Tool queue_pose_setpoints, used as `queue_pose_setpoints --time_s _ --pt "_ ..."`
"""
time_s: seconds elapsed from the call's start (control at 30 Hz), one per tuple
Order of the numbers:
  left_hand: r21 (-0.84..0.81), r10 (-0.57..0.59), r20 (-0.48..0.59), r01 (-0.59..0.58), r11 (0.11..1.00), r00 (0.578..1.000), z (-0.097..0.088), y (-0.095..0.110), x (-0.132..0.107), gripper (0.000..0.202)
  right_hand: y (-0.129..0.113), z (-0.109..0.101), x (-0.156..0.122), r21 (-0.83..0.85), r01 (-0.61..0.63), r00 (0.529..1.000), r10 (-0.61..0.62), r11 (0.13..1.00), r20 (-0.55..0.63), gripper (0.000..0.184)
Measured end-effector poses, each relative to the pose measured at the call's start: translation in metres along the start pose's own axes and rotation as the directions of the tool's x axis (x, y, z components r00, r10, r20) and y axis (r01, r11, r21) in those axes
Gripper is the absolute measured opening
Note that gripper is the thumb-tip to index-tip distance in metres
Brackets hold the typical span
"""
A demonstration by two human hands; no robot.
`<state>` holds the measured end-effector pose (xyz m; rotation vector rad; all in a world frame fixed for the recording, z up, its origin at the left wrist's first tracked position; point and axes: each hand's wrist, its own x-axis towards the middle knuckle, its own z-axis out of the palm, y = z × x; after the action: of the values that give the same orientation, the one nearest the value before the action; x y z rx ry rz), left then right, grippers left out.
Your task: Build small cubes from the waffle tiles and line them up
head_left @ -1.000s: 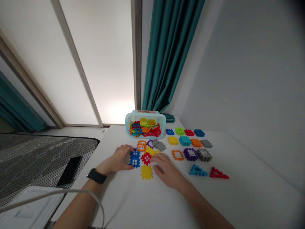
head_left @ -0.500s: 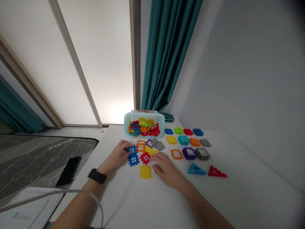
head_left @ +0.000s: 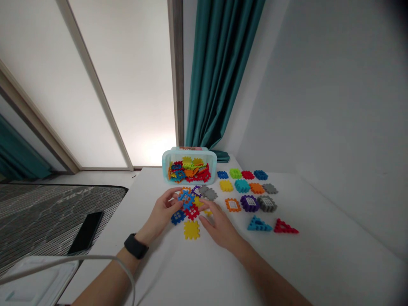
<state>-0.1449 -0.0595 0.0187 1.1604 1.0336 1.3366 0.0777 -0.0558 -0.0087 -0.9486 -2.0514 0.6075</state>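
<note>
A blue notched square building tile (head_left: 186, 198) is pinched in my left hand (head_left: 162, 212), lifted and tilted above the other pieces. Beneath it are a red window tile (head_left: 191, 213) and, to the left, a darker blue window tile (head_left: 177, 217). My right hand (head_left: 220, 226) hovers just right of the red tile, fingers apart, with yellow tile edges (head_left: 208, 212) partly hidden by its fingertips. A whole yellow tile (head_left: 191, 230) lies nearer to me. Behind are an orange tile (head_left: 185, 190), mostly covered, a purple-edged tile (head_left: 196, 191) and grey tiles (head_left: 209, 194).
A clear bin (head_left: 165, 163) of mixed tiles stands at the back of the white table (head_left: 204, 272). To the right, sorted stacks, such as purple tiles (head_left: 249, 203), form rows, with blue (head_left: 259, 224) and red triangles (head_left: 286, 227) in front. A cable (head_left: 105, 257) crosses at lower left.
My left hand has picked up the upper blue tile and carried it right, over the red and orange tiles. My right hand stays close to the yellow pieces. The view has shifted slightly.
</note>
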Motion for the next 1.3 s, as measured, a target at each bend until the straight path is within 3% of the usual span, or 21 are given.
queue_pose_setpoints --time_s 0.13,0.3,0.37,0.43,0.53,0.6,0.73,0.9,1.07,1.23,1.3 --pt "-0.062 -0.047 0.034 0.049 0.997 0.998 0.014 -0.003 -0.007 0.052 -0.001 0.002 0.001 0.037 -0.007 0.996 0.011 0.999 -0.086 0.043" --pt "-0.073 -0.068 0.157 0.08 0.994 0.985 0.021 -0.016 -0.009 0.045 -0.002 0.002 0.003 0.08 -0.022 0.989 0.033 0.997 -0.147 0.036" --pt "-0.008 -0.024 0.188 0.026 1.0 0.982 0.022 -0.02 -0.01 0.039 -0.002 0.003 0.004 0.124 -0.061 0.984 0.081 0.99 -0.162 0.034" --pt "0.143 0.074 0.206 -0.105 0.984 0.976 0.022 -0.021 -0.011 0.035 0.0 0.004 0.004 0.177 -0.11 0.977 0.138 0.978 -0.16 0.032" --pt "0.443 0.261 0.269 -0.359 0.822 0.927 0.021 -0.019 -0.014 0.043 0.003 0.005 0.004 0.288 -0.176 0.963 0.225 0.941 -0.147 0.033" --pt "0.552 0.338 0.307 -0.456 0.698 0.89 0.02 -0.019 -0.015 0.059 0.005 0.005 0.006 0.372 -0.209 0.951 0.277 0.904 -0.138 0.033" --pt "0.65 0.381 0.322 -0.495 0.576 0.866 0.018 -0.022 -0.013 0.079 0.006 0.007 0.007 0.472 -0.241 0.944 0.317 0.848 -0.087 0.037" --pt "0.678 0.418 0.358 -0.54 0.499 0.835 0.015 -0.02 -0.012 0.06 0.003 0.007 0.006 0.459 -0.251 0.948 0.313 0.852 -0.063 0.039" --pt "0.631 0.446 0.415 -0.604 0.486 0.793 0.013 -0.015 -0.013 0.06 0.002 0.006 0.005 0.446 -0.241 0.958 0.285 0.862 -0.032 0.04" --pt "0.615 0.367 0.498 -0.619 0.489 0.785 0.011 -0.012 -0.014 0.063 0.001 0.005 0.004 0.412 -0.231 0.956 0.284 0.881 -0.072 0.019" --pt "0.611 0.367 0.501 -0.62 0.492 0.784 0.011 -0.012 -0.014 0.063 0.0 0.004 0.005 0.437 -0.236 0.949 0.303 0.868 -0.089 0.019"
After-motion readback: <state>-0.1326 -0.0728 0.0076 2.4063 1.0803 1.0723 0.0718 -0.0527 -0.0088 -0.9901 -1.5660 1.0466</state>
